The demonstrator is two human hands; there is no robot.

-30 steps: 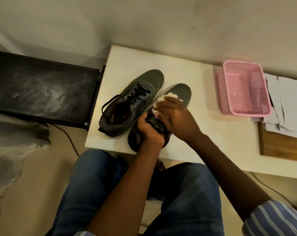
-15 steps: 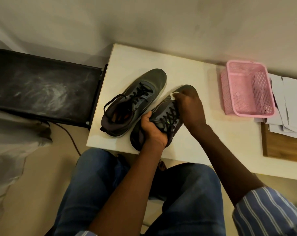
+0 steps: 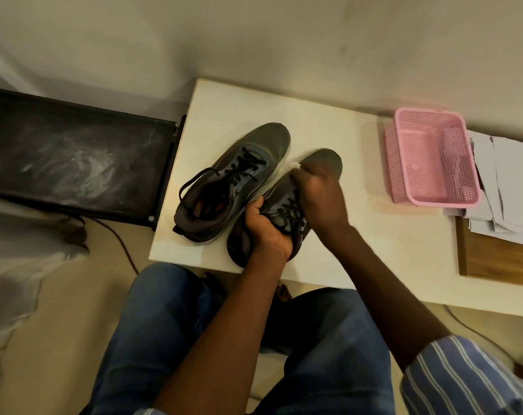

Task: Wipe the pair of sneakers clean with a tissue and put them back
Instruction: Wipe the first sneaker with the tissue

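Two dark grey sneakers with black laces lie on a white table. The left sneaker rests alone, toe pointing away from me. My left hand grips the right sneaker around its collar and tongue. My right hand presses down over the forefoot of that sneaker, closed on a white tissue; only a small corner of the tissue shows at my fingertips.
A pink plastic basket stands at the back right of the table, with loose white papers on a wooden board beside it. A black dusty unit sits left of the table. My knees are under the near edge.
My right hand with the tissue slid from the laces up to the toe, then back toward the middle of the right sneaker. The left hand kept its grip.
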